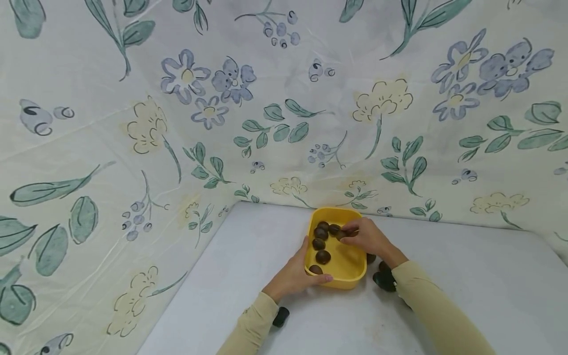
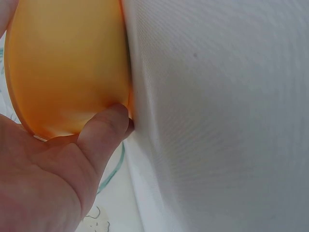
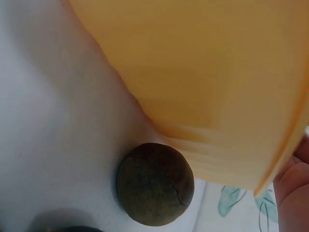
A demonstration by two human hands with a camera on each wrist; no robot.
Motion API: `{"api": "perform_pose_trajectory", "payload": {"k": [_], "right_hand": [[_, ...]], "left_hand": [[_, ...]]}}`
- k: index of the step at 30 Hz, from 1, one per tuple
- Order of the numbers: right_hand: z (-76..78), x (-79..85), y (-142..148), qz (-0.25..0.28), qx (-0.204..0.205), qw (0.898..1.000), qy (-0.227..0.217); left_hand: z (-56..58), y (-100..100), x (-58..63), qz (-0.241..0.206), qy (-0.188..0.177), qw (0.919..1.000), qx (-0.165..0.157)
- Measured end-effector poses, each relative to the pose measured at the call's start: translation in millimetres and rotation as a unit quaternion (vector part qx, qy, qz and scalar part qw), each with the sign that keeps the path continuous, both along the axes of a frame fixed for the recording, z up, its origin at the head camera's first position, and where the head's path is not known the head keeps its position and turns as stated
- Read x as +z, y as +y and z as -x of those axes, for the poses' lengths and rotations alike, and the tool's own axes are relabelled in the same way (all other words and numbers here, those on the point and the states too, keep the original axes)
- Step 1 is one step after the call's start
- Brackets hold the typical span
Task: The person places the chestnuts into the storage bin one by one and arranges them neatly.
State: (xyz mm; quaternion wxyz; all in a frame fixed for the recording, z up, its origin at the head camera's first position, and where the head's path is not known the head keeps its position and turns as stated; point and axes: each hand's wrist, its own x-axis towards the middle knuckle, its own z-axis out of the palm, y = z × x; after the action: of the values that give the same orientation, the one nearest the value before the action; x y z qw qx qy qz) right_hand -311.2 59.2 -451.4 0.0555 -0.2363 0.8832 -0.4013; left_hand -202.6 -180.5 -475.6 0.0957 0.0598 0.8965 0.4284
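Where the two hands meet, a yellow tub [image 1: 341, 268] sits on the white desk [image 1: 466, 276], rectangular with rounded corners, its mouth facing up.

Contents: several dark brown round nuts [image 1: 322, 256], lying loose on the tub floor in a line along the side next to the left hand, with more at the far end under the right hand's fingers.

Left hand [image 1: 293, 276]: fingers curled round the near corner of the tub, thumb laid along its near wall; the left wrist view shows the thumb [image 2: 104, 130] pressed against the orange-yellow wall just where it meets the desk.

Right hand [image 1: 368, 236]: reaches over the tub's far rim from its own side, fingertips drawn together inside the tub on one nut [image 1: 342, 233], apparently pinching it.

Outside the tub: one loose nut [image 3: 154, 183] on the desk, touching or just beside the tub's outer wall below the right wrist; its shell shows a fine crack. A second dark object sits at the bottom edge of that view, too little shown to identify.

Sleeves: pale yellow, on both forearms, each with a dark wrist mount.

Surround: a floral cloth [image 1: 133, 123] with green leaves and blue and cream flowers rises behind and beside the desk, beyond both hands.
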Motion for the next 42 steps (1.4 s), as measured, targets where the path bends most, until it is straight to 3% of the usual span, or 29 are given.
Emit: {"api": "perform_pose_trajectory", "payload": {"k": [9,18,28,42], "right_hand": [[1.6,2.3,-10.3,-0.055,0.009,0.998,0.031],[4.0,-2.9,-19.7,-0.096,0.013,0.995,0.020],[6.5,-3.4,-28.4,-0.136,0.022,0.990,0.019],[5.1,-4.8,-36.9,-0.162,0.035,0.986,0.016]], "left_hand": [[-0.3,0.2,1.0,-0.007,0.004,1.0000,-0.002],[-0.8,-0.3,-3.6,-0.003,-0.001,1.0000,-0.004],[-0.6,0.4,-1.0,-0.007,-0.001,1.0000,0.001],[0.9,0.3,-1.7,0.002,-0.002,1.0000,0.004]]}}
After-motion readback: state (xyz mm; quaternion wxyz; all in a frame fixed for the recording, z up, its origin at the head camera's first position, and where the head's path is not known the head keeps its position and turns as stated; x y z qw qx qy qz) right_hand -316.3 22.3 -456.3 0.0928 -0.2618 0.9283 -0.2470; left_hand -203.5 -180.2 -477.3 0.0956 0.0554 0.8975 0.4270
